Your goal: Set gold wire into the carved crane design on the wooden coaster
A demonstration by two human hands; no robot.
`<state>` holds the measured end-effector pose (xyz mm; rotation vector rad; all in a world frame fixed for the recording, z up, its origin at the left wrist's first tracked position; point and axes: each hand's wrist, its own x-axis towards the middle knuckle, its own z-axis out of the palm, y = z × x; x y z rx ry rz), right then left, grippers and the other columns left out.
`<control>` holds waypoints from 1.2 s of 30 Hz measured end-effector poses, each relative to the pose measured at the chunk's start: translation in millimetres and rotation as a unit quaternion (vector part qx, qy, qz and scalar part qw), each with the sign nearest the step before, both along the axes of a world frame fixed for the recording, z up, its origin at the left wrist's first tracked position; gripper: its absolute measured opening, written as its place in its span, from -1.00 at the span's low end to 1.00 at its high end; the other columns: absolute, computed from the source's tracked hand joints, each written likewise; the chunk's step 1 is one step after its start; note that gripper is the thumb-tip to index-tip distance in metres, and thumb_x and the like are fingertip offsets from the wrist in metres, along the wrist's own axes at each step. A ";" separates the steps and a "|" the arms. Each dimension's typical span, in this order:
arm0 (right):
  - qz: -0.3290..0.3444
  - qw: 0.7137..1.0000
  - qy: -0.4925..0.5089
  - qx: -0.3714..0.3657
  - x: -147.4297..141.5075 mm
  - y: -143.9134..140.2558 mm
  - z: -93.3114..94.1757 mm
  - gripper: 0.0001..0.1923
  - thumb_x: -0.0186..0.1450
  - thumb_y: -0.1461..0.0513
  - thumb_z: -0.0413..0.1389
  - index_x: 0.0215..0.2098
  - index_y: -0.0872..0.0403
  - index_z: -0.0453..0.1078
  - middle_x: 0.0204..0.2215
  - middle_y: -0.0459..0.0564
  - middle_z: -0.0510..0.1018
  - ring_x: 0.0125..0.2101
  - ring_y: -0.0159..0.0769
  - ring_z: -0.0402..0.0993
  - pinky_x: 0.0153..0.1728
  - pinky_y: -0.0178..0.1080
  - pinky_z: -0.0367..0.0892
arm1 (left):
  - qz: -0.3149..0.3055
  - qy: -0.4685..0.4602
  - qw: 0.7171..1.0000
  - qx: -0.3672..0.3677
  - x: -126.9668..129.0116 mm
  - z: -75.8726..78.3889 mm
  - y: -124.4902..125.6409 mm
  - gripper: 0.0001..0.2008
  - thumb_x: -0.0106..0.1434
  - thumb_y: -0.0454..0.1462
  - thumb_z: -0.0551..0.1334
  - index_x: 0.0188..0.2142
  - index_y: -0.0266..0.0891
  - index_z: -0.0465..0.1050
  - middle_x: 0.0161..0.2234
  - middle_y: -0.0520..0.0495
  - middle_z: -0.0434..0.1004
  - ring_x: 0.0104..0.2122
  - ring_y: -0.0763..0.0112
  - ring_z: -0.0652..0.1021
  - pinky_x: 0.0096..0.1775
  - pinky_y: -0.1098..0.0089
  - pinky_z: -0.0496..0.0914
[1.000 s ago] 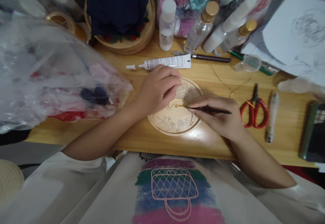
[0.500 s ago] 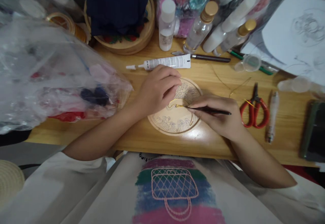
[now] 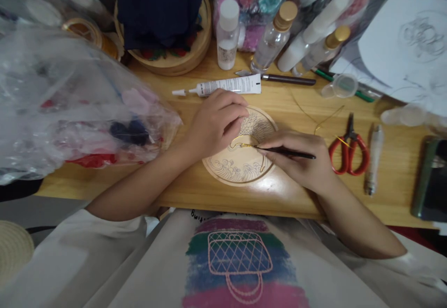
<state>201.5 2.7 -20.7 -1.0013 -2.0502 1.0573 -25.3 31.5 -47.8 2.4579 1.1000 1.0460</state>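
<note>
A round wooden disc (image 3: 240, 163) with a drawn wave and scale pattern lies near the front edge of the table. Thin gold wire (image 3: 240, 139) curves across its surface. My left hand (image 3: 214, 121) rests curled on the disc's upper left, fingertips pressing by the wire. My right hand (image 3: 302, 159) lies on the disc's right side and grips a slim dark tool (image 3: 289, 152) like a pen, its tip touching the wire near the disc's middle.
A white glue tube (image 3: 226, 85) lies just behind my left hand. Red-handled pliers (image 3: 348, 152) and a pen-shaped tool (image 3: 373, 159) sit to the right, loose gold wire (image 3: 323, 120) beside them. A plastic bag (image 3: 70, 103) fills the left; bottles (image 3: 272, 37) stand at the back.
</note>
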 end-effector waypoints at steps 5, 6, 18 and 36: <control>0.001 1.000 -0.002 -0.002 -0.7 -0.1 1.6 -0.89 0.25 0.34 0.24 -0.27 0.02 0.52 -0.35 -0.08 0.66 -0.32 -0.35 0.61 -0.26 -0.28 0.51 | 0.004 -0.003 1.000 -0.012 1.0 0.6 -0.3 -0.90 0.32 -0.39 0.16 -0.22 -0.20 0.42 -0.18 -0.05 0.55 -0.17 0.36 0.49 -0.11 0.24 0.42; 0.001 1.000 -0.003 -0.004 -0.7 -0.2 1.8 -0.89 0.25 0.34 0.24 -0.28 0.02 0.52 -0.34 -0.08 0.67 -0.31 -0.35 0.61 -0.26 -0.28 0.51 | 0.006 -0.004 1.000 -0.016 1.1 0.8 -0.4 -0.89 0.32 -0.39 0.15 -0.22 -0.19 0.41 -0.18 -0.04 0.55 -0.17 0.36 0.49 -0.11 0.24 0.42; 0.002 1.000 -0.007 -0.007 -0.2 -0.3 2.3 -0.90 0.26 0.35 0.24 -0.27 0.03 0.51 -0.34 -0.06 0.67 -0.31 -0.36 0.61 -0.26 -0.29 0.50 | 0.005 0.003 0.998 -0.056 0.8 3.5 -1.7 -0.88 0.36 -0.36 0.11 -0.21 -0.14 0.40 -0.15 -0.03 0.54 -0.13 0.34 0.49 -0.06 0.21 0.38; -0.004 1.000 -0.016 -0.011 0.0 -0.9 2.5 -0.92 0.27 0.30 0.23 -0.27 0.00 0.53 -0.33 -0.06 0.68 -0.32 -0.32 0.62 -0.27 -0.25 0.53 | 0.014 0.006 0.999 -0.044 1.7 3.5 -1.5 -0.87 0.32 -0.39 0.14 -0.23 -0.13 0.40 -0.18 -0.02 0.55 -0.15 0.34 0.49 -0.09 0.21 0.41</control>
